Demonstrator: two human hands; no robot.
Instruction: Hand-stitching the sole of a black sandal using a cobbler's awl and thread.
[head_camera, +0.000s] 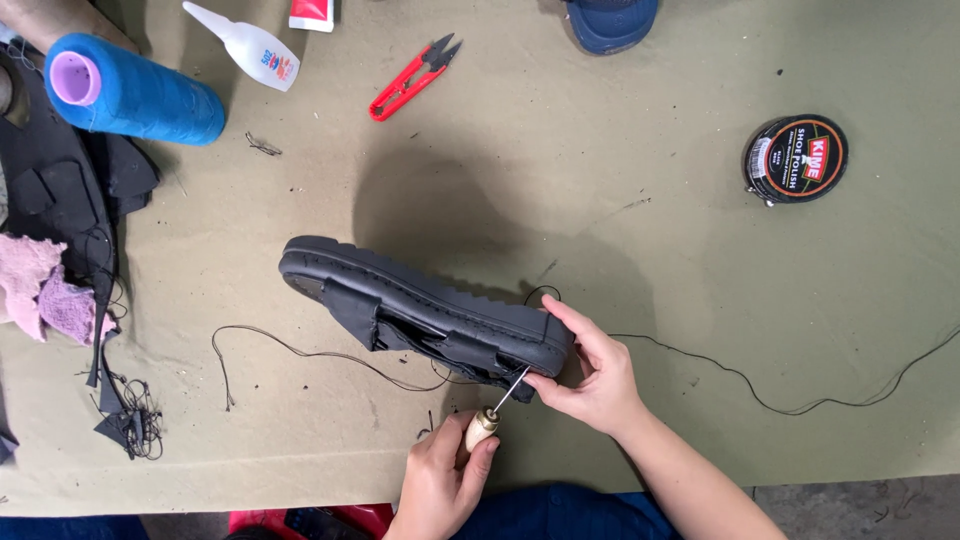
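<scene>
A black sandal (420, 305) lies on its side on the olive cloth table (620, 230), sole edge up, straps facing me. My right hand (592, 372) grips its heel end, thumb on the sole rim. My left hand (445, 480) holds a stitching awl (492, 415) by its pale wooden handle. The awl's metal needle points up into the strap area near the heel. A thin black thread (300, 352) trails from the sandal to the left, and another length runs right across the table.
A blue thread spool (135, 90), a white glue bottle (245, 45), red thread snips (412, 78) and a round black polish tin (796, 158) lie around the table. Black scraps and pink cloth (40, 290) sit at the left edge. A dark blue shoe (610, 22) rests at the top.
</scene>
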